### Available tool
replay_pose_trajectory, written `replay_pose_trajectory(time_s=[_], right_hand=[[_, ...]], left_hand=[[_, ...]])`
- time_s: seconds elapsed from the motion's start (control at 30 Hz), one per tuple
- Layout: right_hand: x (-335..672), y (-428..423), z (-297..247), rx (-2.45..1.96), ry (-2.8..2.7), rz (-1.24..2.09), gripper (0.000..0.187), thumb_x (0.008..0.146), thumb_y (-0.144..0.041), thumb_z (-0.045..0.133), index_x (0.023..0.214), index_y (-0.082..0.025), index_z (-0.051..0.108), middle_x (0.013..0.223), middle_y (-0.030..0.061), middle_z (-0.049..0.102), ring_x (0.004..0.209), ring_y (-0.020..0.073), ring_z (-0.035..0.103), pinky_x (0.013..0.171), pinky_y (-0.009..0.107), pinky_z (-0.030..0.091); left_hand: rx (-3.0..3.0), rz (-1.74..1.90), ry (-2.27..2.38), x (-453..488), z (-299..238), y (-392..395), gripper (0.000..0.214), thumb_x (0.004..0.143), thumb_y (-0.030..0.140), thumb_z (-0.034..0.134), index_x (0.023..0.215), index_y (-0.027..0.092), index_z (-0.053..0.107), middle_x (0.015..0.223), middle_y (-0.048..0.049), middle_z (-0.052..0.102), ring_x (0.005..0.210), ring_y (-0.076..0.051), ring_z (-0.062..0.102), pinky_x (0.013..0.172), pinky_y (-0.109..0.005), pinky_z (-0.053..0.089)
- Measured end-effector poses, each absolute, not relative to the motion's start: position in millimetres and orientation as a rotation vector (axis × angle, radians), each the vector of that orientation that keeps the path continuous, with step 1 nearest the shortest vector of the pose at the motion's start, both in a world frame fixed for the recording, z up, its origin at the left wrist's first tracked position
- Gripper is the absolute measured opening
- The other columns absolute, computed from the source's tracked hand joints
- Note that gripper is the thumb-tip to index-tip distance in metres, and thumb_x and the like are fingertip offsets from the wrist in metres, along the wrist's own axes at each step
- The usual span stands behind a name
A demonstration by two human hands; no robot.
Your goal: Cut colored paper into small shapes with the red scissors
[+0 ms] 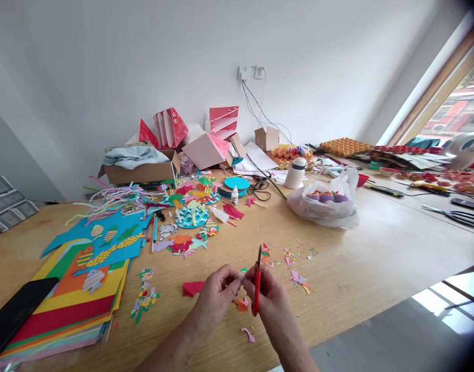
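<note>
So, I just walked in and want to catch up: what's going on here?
A person's left hand and right hand meet at a small piece, apparently paper, above the table. The right hand also holds red-handled scissors, blades pointing away from the person. Paper scraps lie to the right; a stack of coloured paper lies to the left.

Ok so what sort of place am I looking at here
Probably a craft workspace, perhaps a small studio or classroom. The signs are a stack of coloured paper, cut-out paper fish and red-handled scissors in the right hand.
</note>
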State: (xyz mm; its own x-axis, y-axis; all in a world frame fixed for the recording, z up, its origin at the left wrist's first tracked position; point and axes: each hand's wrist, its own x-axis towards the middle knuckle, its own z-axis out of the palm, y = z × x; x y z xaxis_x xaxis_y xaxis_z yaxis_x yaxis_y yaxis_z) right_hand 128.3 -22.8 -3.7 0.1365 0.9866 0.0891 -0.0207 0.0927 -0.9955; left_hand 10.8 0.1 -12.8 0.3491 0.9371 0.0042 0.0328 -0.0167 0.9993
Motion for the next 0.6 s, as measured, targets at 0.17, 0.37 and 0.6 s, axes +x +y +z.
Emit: replay_pose_trajectory(time_s=[0.17,0.37,0.6], right_hand=[[128.6,-35.2,-13.9,-1.273,-1.329,1.033,0.022,0.075,-0.036,0.048,0.064,-0.019,0.042,0.056,-0.0052,0.039,0.051,0.0093,0.038,0.047,0.02,0.032],[126.2,-46.0,-36.3,-1.364,-1.516,1.051,0.023,0.079,-0.036,0.04,0.062,-0.02,0.036,0.056,-0.0059,0.032,0.05,0.0086,0.032,0.046,0.02,0.028],[123.1,-43.8,-38.5,-1.348,-1.499,1.065,0.02,0.078,-0.033,0.041,0.064,-0.019,0.039,0.056,-0.0053,0.037,0.049,0.0082,0.035,0.045,0.019,0.03]], left_hand=[[1.231,0.999,0.974,5.9,3.9,-2.9,0.022,0.071,0.035,0.055,0.063,0.015,0.049,0.056,0.0038,0.044,0.052,-0.008,0.041,0.05,-0.02,0.035],[1.021,1.049,0.856,5.0,14.6,-9.4,0.016,0.072,0.031,0.056,0.068,0.016,0.052,0.065,-0.0001,0.054,0.063,-0.011,0.048,0.058,-0.021,0.039],[0.938,1.069,0.81,11.8,17.3,-12.1,0.019,0.07,0.031,0.06,0.065,0.014,0.051,0.063,0.0004,0.052,0.06,-0.01,0.047,0.057,-0.021,0.041]])
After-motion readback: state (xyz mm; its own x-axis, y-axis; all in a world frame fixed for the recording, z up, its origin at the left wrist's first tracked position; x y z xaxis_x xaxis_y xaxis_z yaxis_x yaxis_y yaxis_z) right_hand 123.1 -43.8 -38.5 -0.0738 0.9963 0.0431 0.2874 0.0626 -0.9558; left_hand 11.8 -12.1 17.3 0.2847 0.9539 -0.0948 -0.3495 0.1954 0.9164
